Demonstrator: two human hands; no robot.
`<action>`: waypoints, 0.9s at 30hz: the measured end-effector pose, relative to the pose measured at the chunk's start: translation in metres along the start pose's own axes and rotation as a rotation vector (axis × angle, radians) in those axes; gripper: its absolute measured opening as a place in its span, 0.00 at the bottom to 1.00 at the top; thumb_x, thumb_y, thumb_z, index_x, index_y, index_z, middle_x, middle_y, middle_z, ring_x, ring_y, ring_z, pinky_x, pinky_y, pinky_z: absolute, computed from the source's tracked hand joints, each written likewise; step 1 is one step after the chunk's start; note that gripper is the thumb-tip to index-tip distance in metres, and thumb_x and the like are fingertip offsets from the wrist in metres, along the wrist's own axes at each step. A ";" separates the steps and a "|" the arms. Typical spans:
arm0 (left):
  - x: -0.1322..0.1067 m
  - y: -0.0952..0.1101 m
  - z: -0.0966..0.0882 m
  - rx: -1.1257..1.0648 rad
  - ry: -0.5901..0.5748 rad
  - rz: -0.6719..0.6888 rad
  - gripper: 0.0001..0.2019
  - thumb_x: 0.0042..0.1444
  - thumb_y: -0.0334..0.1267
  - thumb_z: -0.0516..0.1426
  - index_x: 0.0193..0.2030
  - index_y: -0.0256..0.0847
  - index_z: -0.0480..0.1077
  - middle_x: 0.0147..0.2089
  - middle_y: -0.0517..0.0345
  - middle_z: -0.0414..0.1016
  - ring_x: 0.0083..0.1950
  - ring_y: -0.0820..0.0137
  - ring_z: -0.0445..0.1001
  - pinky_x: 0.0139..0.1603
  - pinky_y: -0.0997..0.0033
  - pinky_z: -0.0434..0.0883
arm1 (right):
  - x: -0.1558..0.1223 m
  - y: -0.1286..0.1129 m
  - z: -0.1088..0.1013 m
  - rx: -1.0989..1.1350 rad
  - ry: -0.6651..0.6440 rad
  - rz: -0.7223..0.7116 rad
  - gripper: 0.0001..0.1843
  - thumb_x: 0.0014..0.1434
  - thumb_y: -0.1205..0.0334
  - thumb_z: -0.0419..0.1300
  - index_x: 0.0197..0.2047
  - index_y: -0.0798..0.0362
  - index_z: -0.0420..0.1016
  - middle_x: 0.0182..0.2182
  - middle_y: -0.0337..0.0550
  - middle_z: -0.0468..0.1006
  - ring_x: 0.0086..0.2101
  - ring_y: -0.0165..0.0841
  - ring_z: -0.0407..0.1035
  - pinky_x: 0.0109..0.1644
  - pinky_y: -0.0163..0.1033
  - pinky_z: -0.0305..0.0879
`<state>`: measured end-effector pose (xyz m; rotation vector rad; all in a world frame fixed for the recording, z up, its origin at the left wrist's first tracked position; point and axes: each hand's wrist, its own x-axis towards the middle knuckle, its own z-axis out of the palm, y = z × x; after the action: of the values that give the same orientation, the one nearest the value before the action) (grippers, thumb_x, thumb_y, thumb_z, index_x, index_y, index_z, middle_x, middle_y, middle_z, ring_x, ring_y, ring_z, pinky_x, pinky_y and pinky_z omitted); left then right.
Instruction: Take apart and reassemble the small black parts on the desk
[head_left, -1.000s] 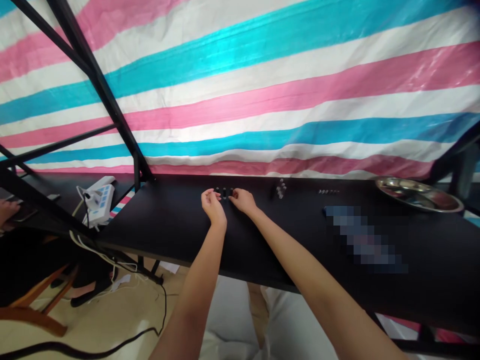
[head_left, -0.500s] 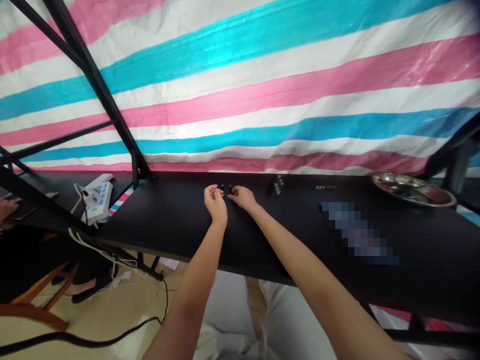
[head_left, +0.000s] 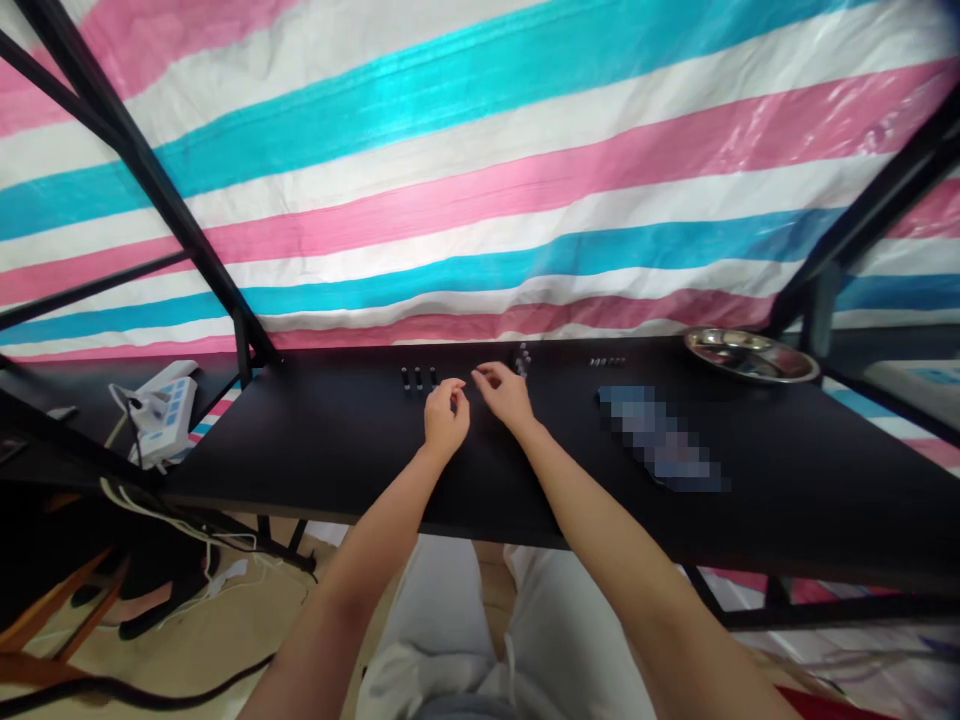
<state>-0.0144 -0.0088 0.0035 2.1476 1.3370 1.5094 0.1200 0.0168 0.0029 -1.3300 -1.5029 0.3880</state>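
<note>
Three small dark upright pieces (head_left: 418,379) stand in a row near the back edge of the black table (head_left: 322,450). My left hand (head_left: 445,417) hovers just right of them, fingers loosely curled with nothing seen in them. My right hand (head_left: 505,393) is beside it, fingers bent and apart, reaching toward a small cluster of pale little pieces (head_left: 523,357) at the table's back edge. A short row of tiny dark pieces (head_left: 607,361) lies farther right.
A metal dish (head_left: 750,355) sits at the back right. A blurred-out object (head_left: 660,440) lies right of my hands. A white power strip (head_left: 161,410) with cables sits on the left shelf. Black frame bars (head_left: 172,220) rise on both sides before a striped tarp.
Both hands have left the three dark pieces and moved right, toward the pale cluster. The camera view has swung to the right.
</note>
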 end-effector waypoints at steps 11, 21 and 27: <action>0.018 0.021 0.048 0.458 -0.515 0.115 0.30 0.57 0.35 0.47 0.66 0.38 0.43 0.56 0.46 0.65 0.55 0.60 0.61 0.52 0.56 0.59 | 0.008 0.032 -0.040 -0.141 0.436 0.474 0.15 0.52 0.65 0.46 0.45 0.55 0.62 0.36 0.47 0.73 0.39 0.36 0.66 0.45 0.41 0.57; 0.039 0.014 0.071 0.523 -0.450 0.167 0.19 0.61 0.37 0.46 0.59 0.43 0.60 0.57 0.49 0.67 0.58 0.61 0.60 0.60 0.48 0.49 | 0.003 0.034 -0.033 -0.556 0.050 0.446 0.20 0.54 0.60 0.54 0.49 0.56 0.70 0.45 0.53 0.71 0.47 0.44 0.62 0.48 0.46 0.54; 0.038 0.010 0.067 0.469 -0.363 0.138 0.10 0.60 0.35 0.49 0.42 0.40 0.70 0.41 0.52 0.75 0.45 0.64 0.67 0.49 0.60 0.58 | 0.007 0.041 -0.031 -0.593 0.053 0.425 0.17 0.55 0.57 0.54 0.45 0.55 0.73 0.44 0.53 0.71 0.45 0.44 0.63 0.47 0.47 0.54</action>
<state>0.0495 0.0354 0.0033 2.6763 1.5411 0.8292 0.1680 0.0247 -0.0133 -2.1257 -1.3318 0.1683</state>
